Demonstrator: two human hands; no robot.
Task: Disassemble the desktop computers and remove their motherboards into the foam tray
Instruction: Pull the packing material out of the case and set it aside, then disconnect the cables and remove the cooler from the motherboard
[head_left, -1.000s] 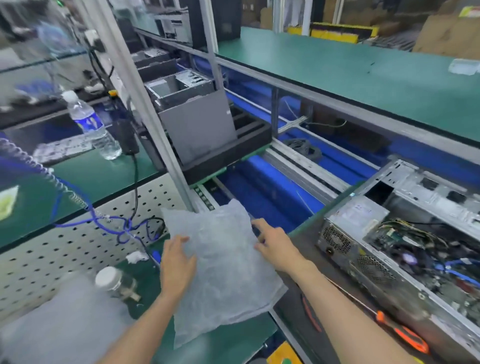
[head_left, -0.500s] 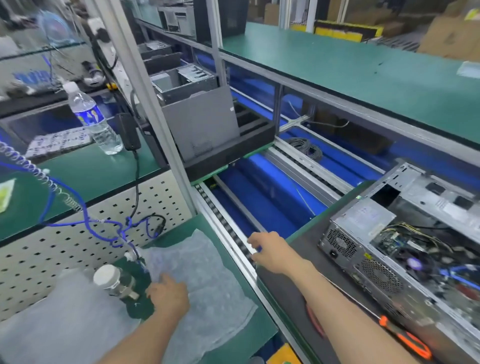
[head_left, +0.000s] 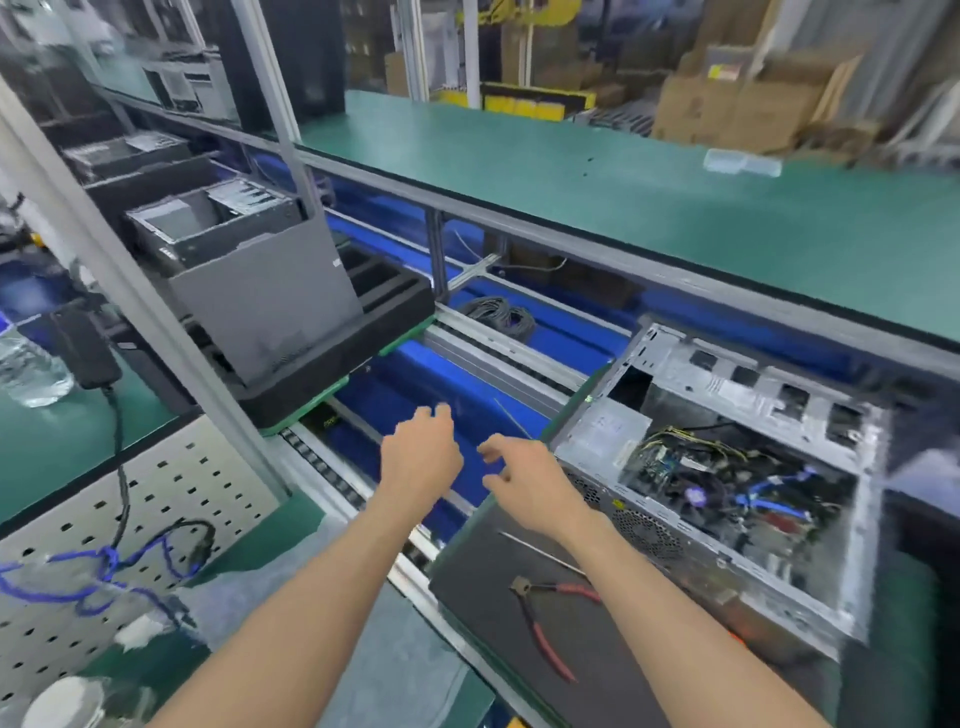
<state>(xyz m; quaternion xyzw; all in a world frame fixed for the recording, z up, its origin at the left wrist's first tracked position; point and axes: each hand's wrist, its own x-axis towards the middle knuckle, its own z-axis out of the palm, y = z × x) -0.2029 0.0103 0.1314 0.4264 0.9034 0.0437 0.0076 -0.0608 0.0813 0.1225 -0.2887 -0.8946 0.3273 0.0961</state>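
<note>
Frame was motion-blurred, right edge smeared; motherboard itself was hard to pick out under cables. Left hand (head_left: 421, 457) and right hand (head_left: 524, 475) both hung empty over the blue conveyor (head_left: 431, 379), fingers loosely curled. One open computer case (head_left: 727, 467) sat right, one black foam tray (head_left: 332, 364) left, one pair of pliers (head_left: 550, 629).

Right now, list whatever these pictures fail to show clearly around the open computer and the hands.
- Open computer case, head view: its motherboard lies under tangled cables; its right end is blurred by motion.
- Cutting pliers: one handle runs under the right forearm.
- Water bottle: cut off by the left edge.
- Left hand and right hand: fingertips blurred; both hold nothing.
- Foam tray: its slots are partly hidden by a leaning grey panel.
</note>
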